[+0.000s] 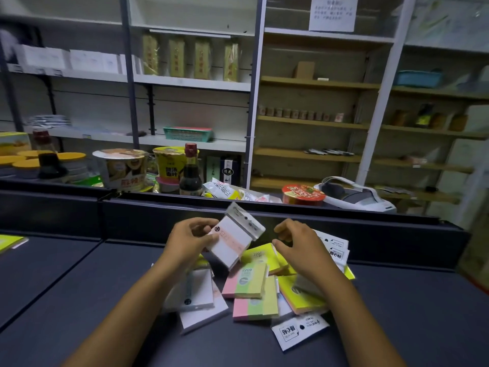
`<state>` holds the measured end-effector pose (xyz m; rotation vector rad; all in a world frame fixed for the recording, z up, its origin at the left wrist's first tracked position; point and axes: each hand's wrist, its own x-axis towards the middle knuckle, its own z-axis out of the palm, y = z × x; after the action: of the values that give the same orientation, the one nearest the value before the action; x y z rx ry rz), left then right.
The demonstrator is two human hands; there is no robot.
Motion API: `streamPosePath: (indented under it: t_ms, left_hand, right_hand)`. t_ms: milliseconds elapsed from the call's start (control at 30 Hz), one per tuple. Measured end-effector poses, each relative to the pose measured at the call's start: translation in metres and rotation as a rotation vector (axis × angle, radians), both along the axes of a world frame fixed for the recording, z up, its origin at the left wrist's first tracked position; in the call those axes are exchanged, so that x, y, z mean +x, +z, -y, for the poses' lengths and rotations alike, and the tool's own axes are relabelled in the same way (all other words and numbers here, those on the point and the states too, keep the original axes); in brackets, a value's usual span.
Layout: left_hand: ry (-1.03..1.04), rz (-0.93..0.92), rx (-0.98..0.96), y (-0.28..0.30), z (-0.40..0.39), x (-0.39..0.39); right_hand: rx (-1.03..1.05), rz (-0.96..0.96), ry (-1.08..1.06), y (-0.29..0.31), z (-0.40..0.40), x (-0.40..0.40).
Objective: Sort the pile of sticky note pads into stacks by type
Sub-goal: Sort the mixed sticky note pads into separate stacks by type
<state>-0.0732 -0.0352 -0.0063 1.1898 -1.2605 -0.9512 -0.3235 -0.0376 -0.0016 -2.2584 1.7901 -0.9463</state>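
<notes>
the left hand (191,238) is gripping a white packaged pad (232,241), fingers curled round its left edge, and is holding it tilted above the pile (254,284). the print on the pad is too blurred to read. the right hand (296,245) is hovering just beside the pad's right edge, fingers loosely bent, gripping nothing; whether a fingertip is touching the pile beneath cannot be told. both forearms are hiding parts of the pile, so an exact count is not possible. showing in the pile are two pink-green-yellow striped pads (250,292), at least two yellow pads (262,256), about two white pads (197,295) at left, and white printed packets (299,331) at front and back right. everything is lying on a dark counter (79,287). beyond its raised edge, three instant-noodle tubs (121,168) and a dark sauce bottle (190,173) are standing.
</notes>
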Motion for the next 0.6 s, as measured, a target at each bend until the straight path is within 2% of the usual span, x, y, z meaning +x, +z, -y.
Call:
streamPosePath:
  t_ms: [267, 400, 600]
  left_hand:
    - [-0.082, -0.374, 0.025, 0.004, 0.001, 0.004]
    - [-0.098, -0.430, 0.021, 0.007, -0.001, 0.005]
    - [-0.092, -0.467, 0.018, 0.006, -0.004, 0.006]
  right_hand:
    - [0.038, -0.187, -0.044, -0.010, 0.000, -0.001]
    - [0.097, -0.294, -0.038, -0.014, 0.002, 0.000]
    - [0.192, -0.318, -0.015, -0.015, 0.008, -0.003]
